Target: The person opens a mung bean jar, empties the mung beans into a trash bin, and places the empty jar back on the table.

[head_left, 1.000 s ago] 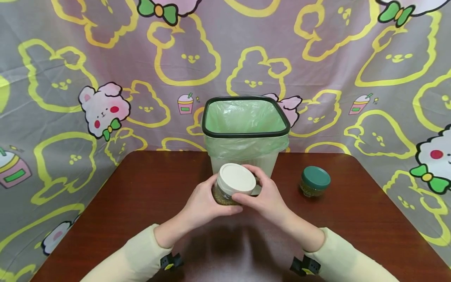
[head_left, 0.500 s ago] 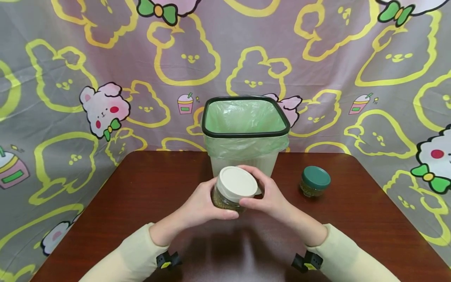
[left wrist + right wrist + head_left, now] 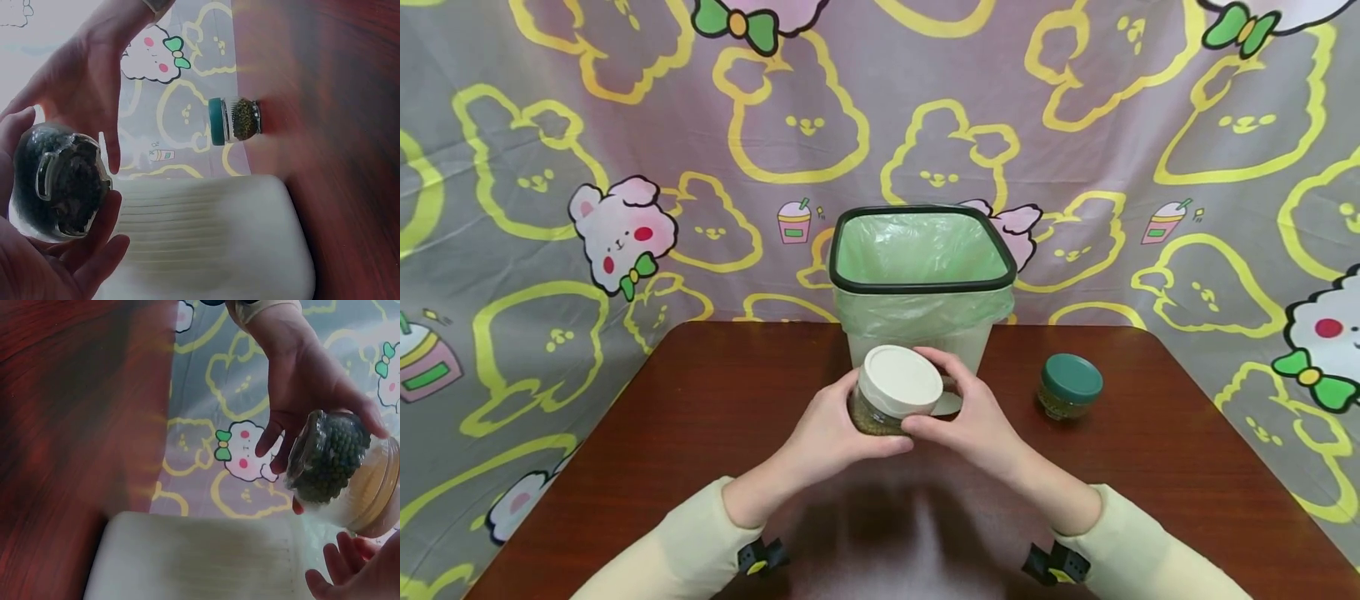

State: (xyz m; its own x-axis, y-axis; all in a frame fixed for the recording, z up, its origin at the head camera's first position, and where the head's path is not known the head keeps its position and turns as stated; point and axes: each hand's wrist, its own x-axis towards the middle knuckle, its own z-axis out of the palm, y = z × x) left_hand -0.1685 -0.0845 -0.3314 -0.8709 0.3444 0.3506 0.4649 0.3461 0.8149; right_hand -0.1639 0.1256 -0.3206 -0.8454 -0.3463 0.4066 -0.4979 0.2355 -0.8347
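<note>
Both hands hold a glass jar with a cream lid above the table, in front of the bin. The jar leans, and small green beans show through its glass in the right wrist view. My left hand grips the jar's body, its thumb along the near side. My right hand holds the lid's right side, with the thumb at the near edge and fingers around the far edge. The lid sits on the jar. In the left wrist view the jar's glass base faces the camera.
Behind the hands stands a pale bin with a black rim and a green bag liner. A second jar with a dark green lid stands upright at right on the brown table. A patterned cloth hangs around the back and sides.
The jar dipped slightly toward me and to the right half a second ago, and is now back up and a little left. Both hands moved with it and kept their hold.
</note>
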